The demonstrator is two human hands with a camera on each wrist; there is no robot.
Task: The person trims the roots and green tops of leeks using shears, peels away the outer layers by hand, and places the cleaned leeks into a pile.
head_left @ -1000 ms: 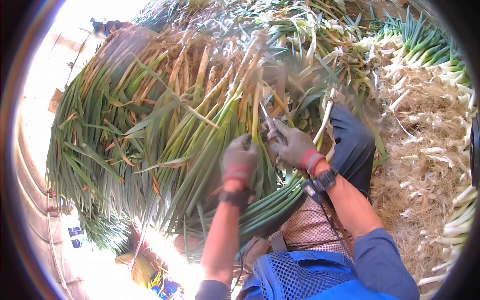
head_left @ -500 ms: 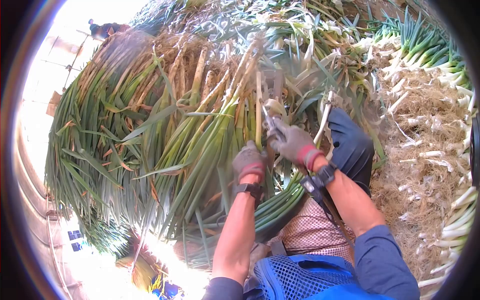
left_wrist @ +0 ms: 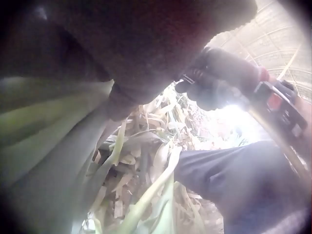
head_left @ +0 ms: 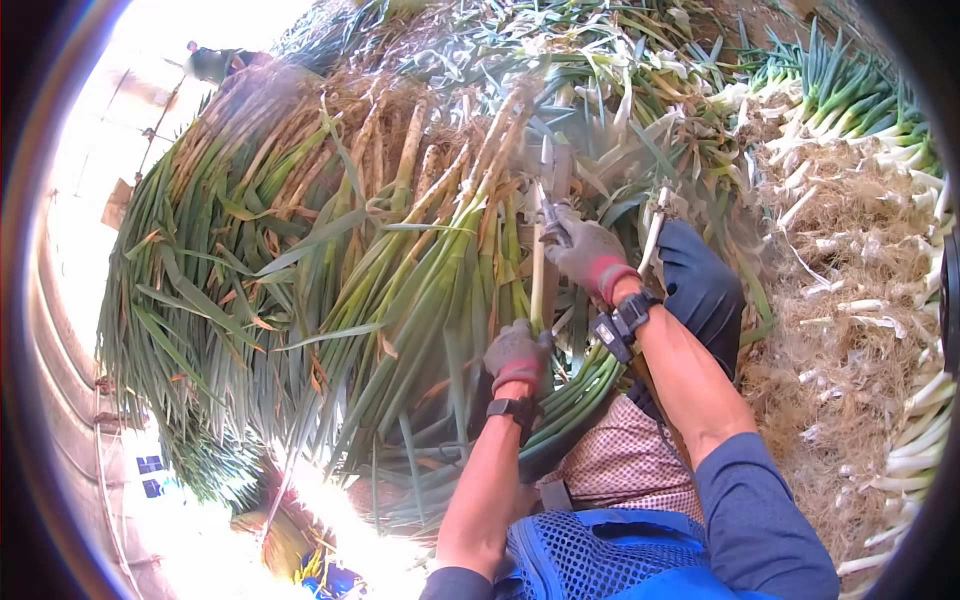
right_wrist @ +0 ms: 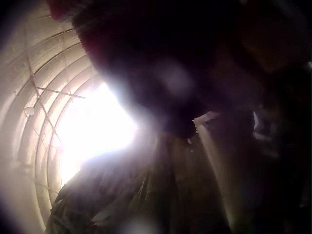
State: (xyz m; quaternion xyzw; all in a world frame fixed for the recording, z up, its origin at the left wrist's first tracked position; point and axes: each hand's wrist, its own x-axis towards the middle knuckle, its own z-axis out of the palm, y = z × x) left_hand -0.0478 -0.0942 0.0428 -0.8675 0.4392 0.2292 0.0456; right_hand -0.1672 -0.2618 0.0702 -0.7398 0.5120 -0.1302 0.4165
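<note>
My gloved left hand (head_left: 518, 355) grips a long green onion (head_left: 538, 285) low on its stalk, at the green leaves. The pale shaft points up and away from me, and its white tip (head_left: 547, 150) shows beyond the tool. Close beside the shaft, my gloved right hand (head_left: 588, 250) holds what looks like an air blow gun (head_left: 551, 220), its thin metal nozzle against the stalk. In the left wrist view the dark left glove (left_wrist: 161, 44) fills the top, with green leaves (left_wrist: 53, 126) to its left. The right wrist view is mostly dark.
A tall heap of unpeeled green onions (head_left: 280, 230) lies to the left, roots upward. Loose leaf scraps (head_left: 640, 90) cover the area ahead. On the right, peeled green onions (head_left: 920, 440) lie by a mat of dry roots (head_left: 830, 370). My knee (head_left: 700, 290) is close by the right hand.
The left hand has moved right and then down toward me along with the stalk. The right hand has shifted slightly up. A curled pale strip near the nozzle half a second ago is gone.
</note>
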